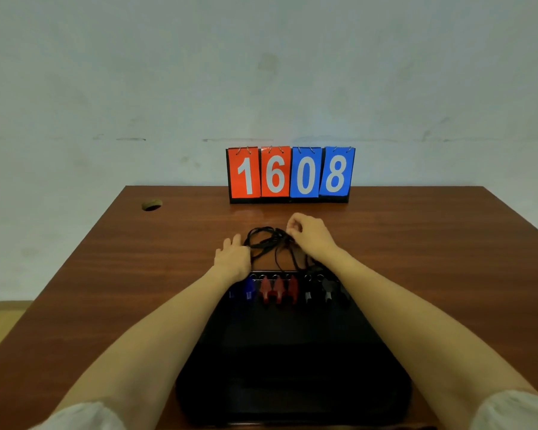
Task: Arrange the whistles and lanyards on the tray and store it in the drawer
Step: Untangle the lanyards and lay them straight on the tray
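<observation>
The lanyards (266, 240) lie bunched on the tabletop (106, 274) just past the far edge of the tray (292, 367), running nearward to the whistles (277, 290) lined there, the right grip (308, 237) pinching their far end, the left grip (232, 256) resting flat at their left.

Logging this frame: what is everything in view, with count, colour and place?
table: one, brown wood, under everything
hole: one, table's far left
scoreboard: one, two red cards and two blue, reads 1608, table's far edge
tray: one, black, near centre
whistles: about eight, blue, red and black, in a row at the tray's far end
lanyards: black cords, count unclear, bunched on the table beyond the tray
sleeves: two, white, bottom corners
left hand: one, rests on the lanyards' left side
right hand: one, pinches the lanyards at their right
</observation>
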